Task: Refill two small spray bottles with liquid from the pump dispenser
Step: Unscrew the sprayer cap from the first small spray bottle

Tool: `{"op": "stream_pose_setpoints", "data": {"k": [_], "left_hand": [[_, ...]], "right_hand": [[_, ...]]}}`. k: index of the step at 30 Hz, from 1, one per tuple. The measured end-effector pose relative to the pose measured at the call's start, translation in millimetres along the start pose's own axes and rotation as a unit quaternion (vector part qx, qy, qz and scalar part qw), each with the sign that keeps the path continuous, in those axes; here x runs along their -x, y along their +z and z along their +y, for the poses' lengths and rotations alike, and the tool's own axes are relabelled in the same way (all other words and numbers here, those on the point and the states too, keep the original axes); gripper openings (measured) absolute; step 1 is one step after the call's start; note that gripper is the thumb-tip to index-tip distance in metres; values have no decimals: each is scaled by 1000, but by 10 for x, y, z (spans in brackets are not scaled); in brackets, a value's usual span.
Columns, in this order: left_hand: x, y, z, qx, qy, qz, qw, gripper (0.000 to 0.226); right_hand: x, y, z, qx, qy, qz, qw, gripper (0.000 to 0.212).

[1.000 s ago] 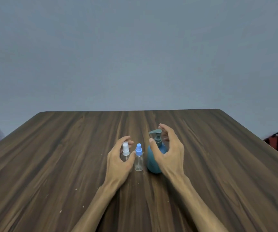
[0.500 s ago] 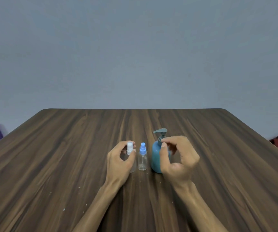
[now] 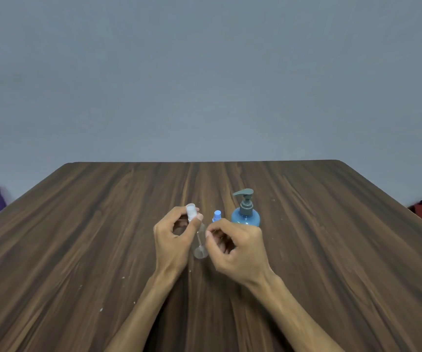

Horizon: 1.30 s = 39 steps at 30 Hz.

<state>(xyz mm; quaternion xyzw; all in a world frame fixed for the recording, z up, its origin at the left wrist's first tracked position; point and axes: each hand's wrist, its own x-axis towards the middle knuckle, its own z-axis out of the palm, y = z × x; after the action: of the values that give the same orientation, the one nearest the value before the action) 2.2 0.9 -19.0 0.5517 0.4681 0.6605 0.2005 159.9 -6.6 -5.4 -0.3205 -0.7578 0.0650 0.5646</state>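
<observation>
Your left hand (image 3: 173,236) is gripping the white-capped spray bottle (image 3: 197,233), tilting it above the tabletop (image 3: 332,250). Your right hand (image 3: 238,246) is curling beside it, seemingly holding nothing. The blue-capped bottle (image 3: 216,216) and pump dispenser (image 3: 245,210) are standing just behind.

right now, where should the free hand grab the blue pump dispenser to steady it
Probably wrap the round blue body of the pump dispenser, coming from its right side: the right hand is nearest, the blue-capped spray bottle crowds its left, and the narrow grey pump neck offers little hold.
</observation>
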Motion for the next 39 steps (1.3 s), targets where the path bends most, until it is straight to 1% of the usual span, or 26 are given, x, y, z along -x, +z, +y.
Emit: {"op": "stream_pose_setpoints", "data": {"k": [1, 2, 5, 9, 14, 16, 18, 21, 25, 28, 33, 36, 39], "left_hand": [[3, -15, 21, 6, 10, -1, 1000, 3], [3, -27, 44, 10, 21, 0, 1000, 6], [-8, -46, 90, 13, 51, -5, 999, 12], [-7, -76, 97, 6, 78, -20, 997, 17], [18, -77, 137, 25, 86, -34, 995, 11], [16, -69, 138, 25, 85, -39, 995, 9], [10, -65, 130, 27, 80, -45, 995, 8], [8, -60, 127, 34, 76, -67, 994, 14], [14, -68, 147, 62, 75, -88, 991, 26], [4, -80, 153, 77, 69, -91, 990, 27], [-5, -87, 122, 64, 66, -85, 992, 23], [-18, -84, 101, 56, 65, -75, 994, 17], [-23, -70, 81, 51, 65, -70, 994, 16]], "right_hand": [[12, 22, -8, 6, 11, -9, 1000, 4], [19, 40, -22, 13, 23, -16, 1000, 4], [28, 65, -61, 26, 48, -39, 998, 20], [52, 78, -113, 45, 70, -62, 995, 31], [41, 99, -147, 49, 78, -86, 992, 23], [40, 107, -140, 41, 90, -89, 991, 24], [41, 110, -129, 29, 110, -91, 989, 30], [46, 108, -117, 17, 136, -95, 986, 36], [47, 99, -128, -8, 166, -96, 981, 33], [44, 93, -142, -32, 183, -100, 978, 30], [56, 118, -155, -50, 193, -91, 976, 27], [62, 127, -132, -49, 194, -92, 975, 28], [72, 121, -111, -46, 193, -93, 976, 30]]}}
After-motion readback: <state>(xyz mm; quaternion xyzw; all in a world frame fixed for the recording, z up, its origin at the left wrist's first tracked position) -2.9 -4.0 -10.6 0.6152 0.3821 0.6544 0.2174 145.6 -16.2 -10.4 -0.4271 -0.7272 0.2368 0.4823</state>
